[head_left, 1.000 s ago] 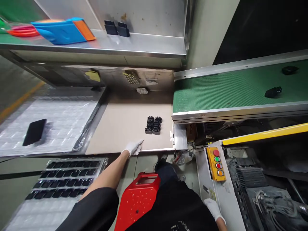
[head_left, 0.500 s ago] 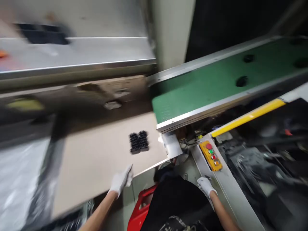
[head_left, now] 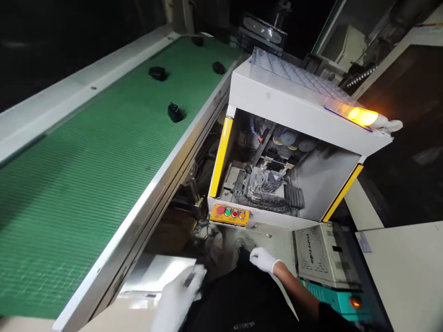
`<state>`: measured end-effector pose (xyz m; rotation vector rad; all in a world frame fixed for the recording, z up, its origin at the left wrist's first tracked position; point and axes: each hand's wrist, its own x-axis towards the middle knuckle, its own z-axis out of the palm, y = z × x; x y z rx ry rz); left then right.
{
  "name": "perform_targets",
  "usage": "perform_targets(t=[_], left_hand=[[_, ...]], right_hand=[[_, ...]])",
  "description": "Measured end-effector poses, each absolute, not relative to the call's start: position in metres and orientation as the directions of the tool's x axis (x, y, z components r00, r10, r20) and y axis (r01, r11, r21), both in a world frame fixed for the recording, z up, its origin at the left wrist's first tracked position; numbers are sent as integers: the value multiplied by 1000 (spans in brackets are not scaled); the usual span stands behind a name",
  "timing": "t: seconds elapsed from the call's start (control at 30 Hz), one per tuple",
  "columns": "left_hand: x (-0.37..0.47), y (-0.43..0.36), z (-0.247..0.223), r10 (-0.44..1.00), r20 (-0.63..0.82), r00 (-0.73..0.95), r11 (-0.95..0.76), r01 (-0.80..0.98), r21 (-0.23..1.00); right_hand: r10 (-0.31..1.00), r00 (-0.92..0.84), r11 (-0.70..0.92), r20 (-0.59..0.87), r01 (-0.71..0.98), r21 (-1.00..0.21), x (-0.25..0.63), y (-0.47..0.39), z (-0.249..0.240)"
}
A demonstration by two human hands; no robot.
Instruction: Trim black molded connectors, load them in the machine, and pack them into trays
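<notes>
My left hand (head_left: 185, 286), in a white glove, hovers low beside the conveyor's near end, above a pale metal plate (head_left: 166, 272). Slightly blurred, it has a gap between thumb and fingers, and nothing shows in it. My right hand (head_left: 263, 259), also gloved in white, hangs in front of my body with its fingers curled in. No object is visible in it. Up on the green conveyor belt (head_left: 114, 161) lie several small black parts, among them a ridged block (head_left: 175, 112) and a rounded piece (head_left: 157, 73).
Ahead stands a white machine cabinet (head_left: 294, 99) with yellow side strips, a lit orange lamp (head_left: 362, 116) and a yellow button panel (head_left: 230, 215). Inside it is a dusty mechanism (head_left: 266, 182). To the right sits a grey and teal unit (head_left: 321, 258). The conveyor's metal rail (head_left: 138, 216) runs along my left.
My view has swung right, from the cardboard-covered surface with black blocks towards the conveyor and cabinet. My left hand has come away from that surface's edge. The right stays curled.
</notes>
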<state>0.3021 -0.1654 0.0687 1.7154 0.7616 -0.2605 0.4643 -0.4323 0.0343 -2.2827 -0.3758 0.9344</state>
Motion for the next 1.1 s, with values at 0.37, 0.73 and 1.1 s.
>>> perform_targets(t=[0.37,0.73,1.1], left_hand=[[696,-213,122,214,-67,975,-3,69,998],[815,-235,148,-274,-133,953,84,162,983],[810,-245,149,-111,-114,987,76,122,990]], right_hand=[[44,996,-387,-82,-59,-920,718,-540,129],[454,890,-79,-36,0,-997,840,-485,135],[388,920,-5,-51,-53,-999,837,-479,132]])
